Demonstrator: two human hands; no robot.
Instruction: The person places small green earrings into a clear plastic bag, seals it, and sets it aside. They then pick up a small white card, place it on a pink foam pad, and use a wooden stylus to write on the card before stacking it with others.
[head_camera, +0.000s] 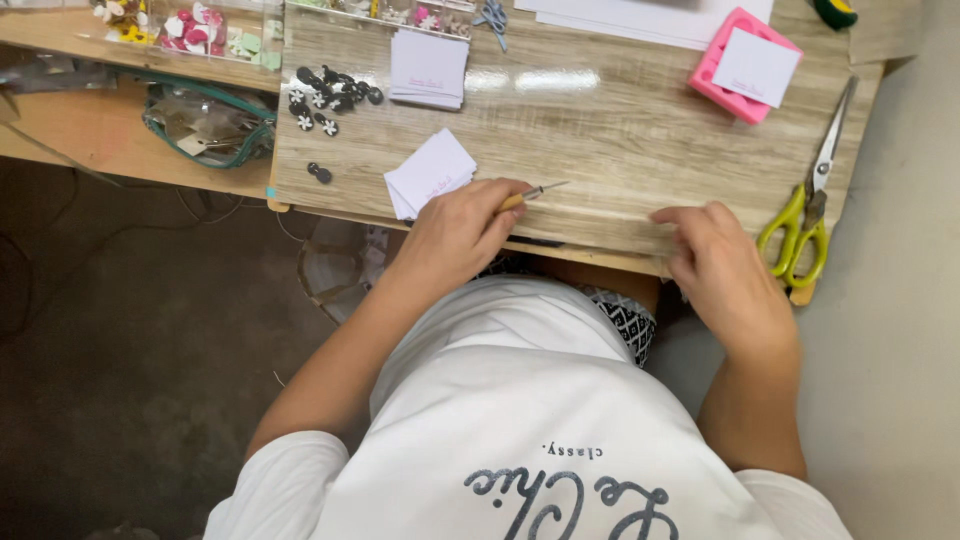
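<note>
Left hand (455, 232): clenched on craft knife (528, 194), thin wooden handle, short metal blade pointing right, low over counter (600, 130) front edge | Right hand (722, 262): released, fingers curled on counter edge, just beside green-handled scissors (812, 200) | White cards (431, 171): stacked left of knife.

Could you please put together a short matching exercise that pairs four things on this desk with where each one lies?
Things:
1. scissors
2. pink block
3. pointed tool
4. black flower pieces

Places:
A. held in the left hand
B. far side of the desk, a white card on top
C. desk's right edge, beside the right hand
D. scattered at the desk's left end

Pairs: 1-C, 2-B, 3-A, 4-D
</note>
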